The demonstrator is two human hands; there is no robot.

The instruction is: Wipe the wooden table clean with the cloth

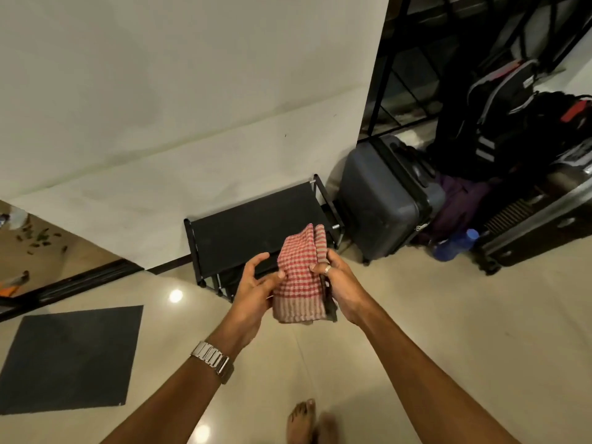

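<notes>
A folded red-and-white checked cloth (299,277) is held in front of me above the floor, between both hands. My left hand (254,290) supports it from the left, thumb pressed on its face and fingers spread. My right hand (339,283), with a ring on one finger, grips its right edge along with a thin dark object I cannot identify. A wooden surface (41,251) with small dark scraps on it shows at the far left edge; whether it is the table I cannot tell.
A low black shoe rack (256,219) stands against the white wall just beyond my hands. A grey suitcase (384,200), backpacks (499,116) and a blue bottle (455,245) crowd the right. A dark mat (70,357) lies on the glossy tiles at left. My bare feet (307,421) are below.
</notes>
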